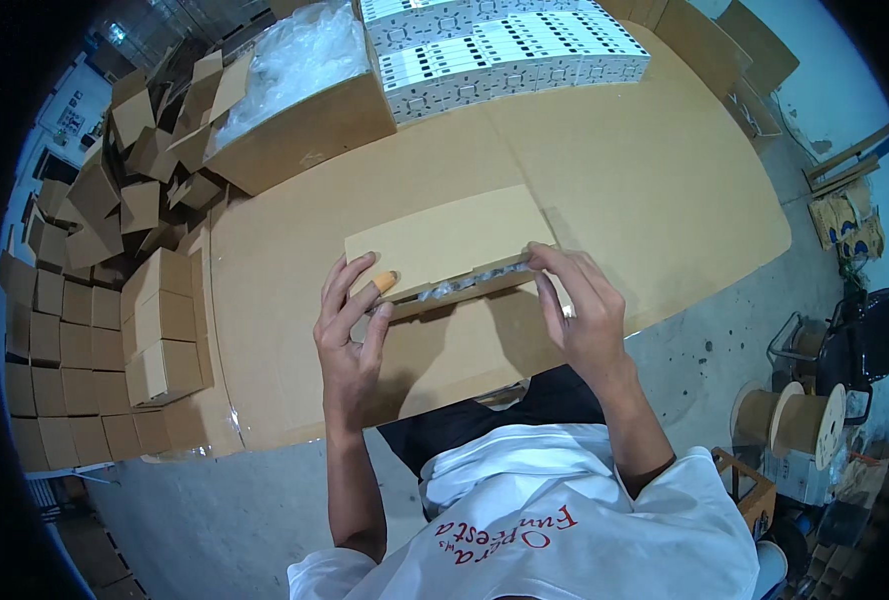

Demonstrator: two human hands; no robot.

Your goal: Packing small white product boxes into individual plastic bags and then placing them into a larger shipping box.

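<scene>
brown corrugated cardboard, a flat rectangular box [445,245], lies on the wide cardboard sheet [625,190] that covers the work surface, right in front of the person, and both hands are on its near long edge. the left hand [350,325] rests at the box's near left corner with the fingers spread out and extended, fingertips touching the edge; one finger wears an orange rubber fingertip cover [386,282] that presses against the cardboard. the right hand [585,310] sits at the near right end, fingers curled and pinching the folded flap of the box between thumb and fingertips. along the open near edge, between the two hands, a strip of clear shiny plastic wrapping [455,287] shows inside the box

to the left, many small folded brown cardboard cartons [165,330] stand stacked in rows, with a loose heap of unfolded ones [145,160] further back. at the far edge of the sheet stands a large open brown carton lined with clear plastic film [295,80], and just beside it, to the right, a block of white printed packets with black markings [505,50]. at the lower right, on the grey floor, stand two brown cardboard spools [800,415]
</scene>
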